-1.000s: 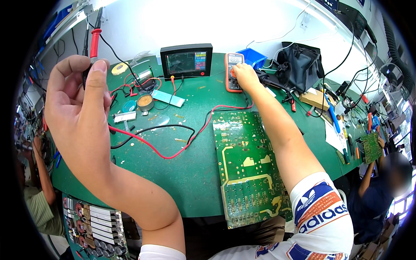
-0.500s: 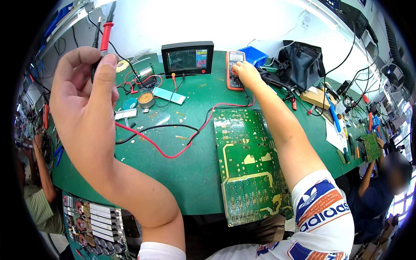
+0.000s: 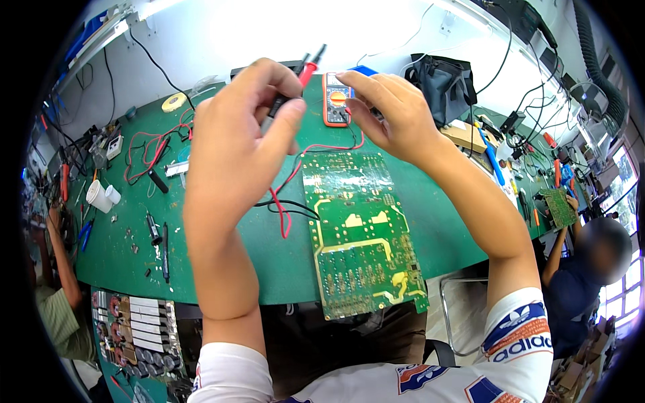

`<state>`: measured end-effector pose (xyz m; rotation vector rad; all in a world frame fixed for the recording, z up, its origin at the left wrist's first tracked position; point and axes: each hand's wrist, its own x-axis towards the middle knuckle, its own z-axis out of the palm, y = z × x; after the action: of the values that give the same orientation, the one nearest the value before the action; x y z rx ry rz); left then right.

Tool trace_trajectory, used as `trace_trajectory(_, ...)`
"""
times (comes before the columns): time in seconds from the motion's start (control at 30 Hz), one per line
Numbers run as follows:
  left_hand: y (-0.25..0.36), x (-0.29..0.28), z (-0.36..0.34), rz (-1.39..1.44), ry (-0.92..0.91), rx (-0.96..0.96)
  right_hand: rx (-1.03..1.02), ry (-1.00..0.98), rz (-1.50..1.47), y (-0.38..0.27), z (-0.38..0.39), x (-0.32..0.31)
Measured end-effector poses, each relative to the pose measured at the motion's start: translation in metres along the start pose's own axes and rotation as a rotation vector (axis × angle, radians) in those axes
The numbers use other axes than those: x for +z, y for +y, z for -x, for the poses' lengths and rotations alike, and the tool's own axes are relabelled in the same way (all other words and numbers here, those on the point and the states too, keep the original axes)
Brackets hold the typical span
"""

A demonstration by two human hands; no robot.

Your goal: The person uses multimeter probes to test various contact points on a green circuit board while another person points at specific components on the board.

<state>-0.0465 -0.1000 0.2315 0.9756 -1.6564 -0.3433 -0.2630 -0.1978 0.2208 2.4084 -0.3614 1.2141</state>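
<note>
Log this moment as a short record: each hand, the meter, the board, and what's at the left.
Left hand: grips red and black probes, tips up
Right hand: thumb and forefinger apart, nothing visibly held; beside multimeter, contact unclear
Multimeter: orange-edged, orange dial, display partly covered by right hand
Circuit board: green, on green table, overhanging near edge
Left side: white cup, tape roll

Left hand (image 3: pixel 242 127) is held raised, fingers (image 3: pixel 272 72) curled toward thumb (image 3: pixel 285 126); right hand (image 3: pixel 398 115) is raised, loosely spread.
</note>
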Motion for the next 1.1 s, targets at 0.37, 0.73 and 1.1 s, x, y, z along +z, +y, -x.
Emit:
trace_trajectory(0.37, 0.022, 0.020, 0.018, 0.172, -0.125, -0.059, -0.267, 0.061, 0.234, -0.020, -0.023, -0.033)
trace_trajectory(0.73, 0.078, -0.040, -0.106, -0.763, -0.188, 0.534, 0.002, -0.015, 0.358, 0.011, -0.110, -0.045)
trace_trajectory(1.1, 0.196, -0.039, -0.101, -0.524, -0.166, 0.448, -0.093, 0.175, 0.541, -0.019, -0.143, -0.162)
